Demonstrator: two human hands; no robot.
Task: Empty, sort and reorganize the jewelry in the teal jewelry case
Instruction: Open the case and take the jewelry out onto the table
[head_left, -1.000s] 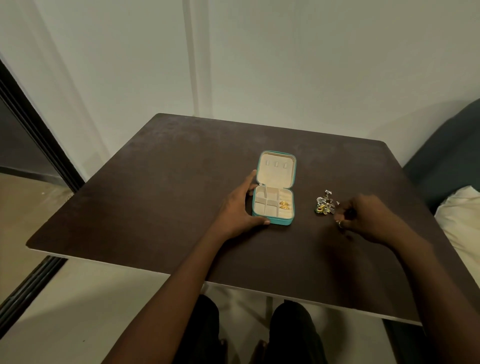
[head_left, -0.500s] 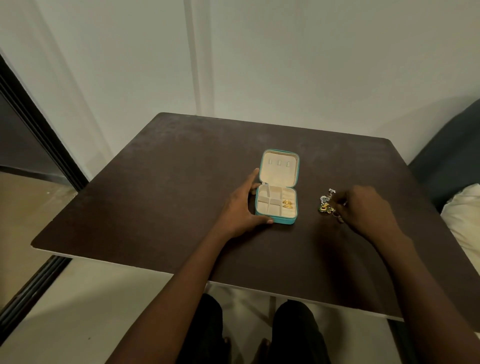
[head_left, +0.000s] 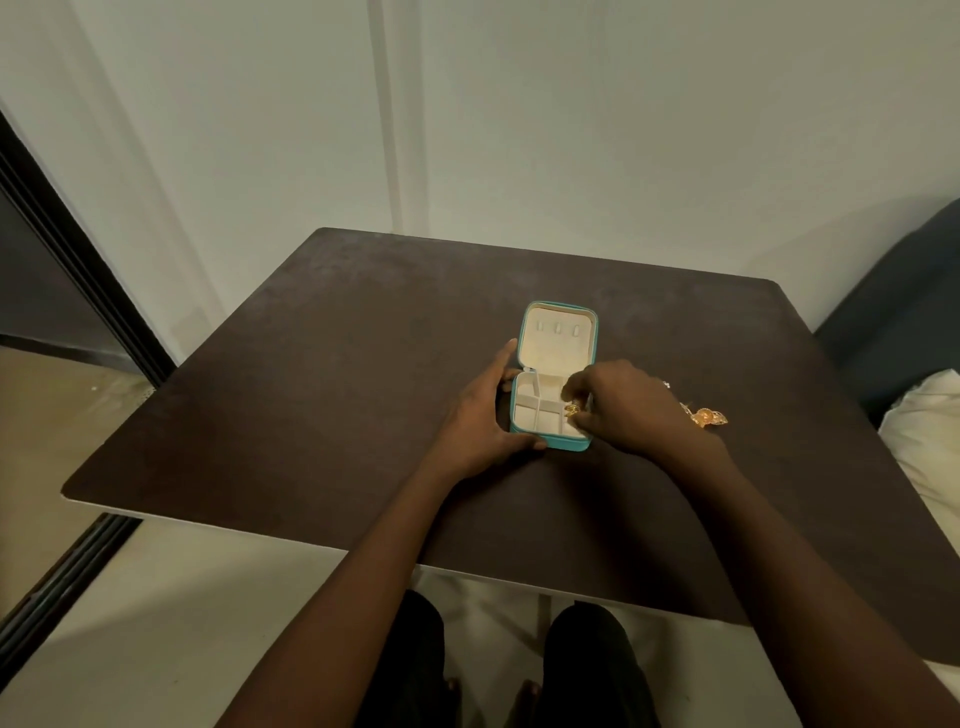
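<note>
The teal jewelry case lies open on the dark table, its cream lid standing up at the back. My left hand grips the case's left side and front corner. Reaching over the right compartments, my right hand has its fingertips pinched around a gold piece inside the case. The left and middle compartments look bare. A small pile of gold and silver jewelry lies on the table to the right of my right wrist, which partly hides it.
The table stands against a pale wall. A dark sofa with a white cushion is at the right edge. A dark door frame runs down the left. My knees show below the table's front edge.
My right hand has left the jewelry pile and moved left over the case's right compartments, onto the gold piece. The left hand has stayed on the case.
</note>
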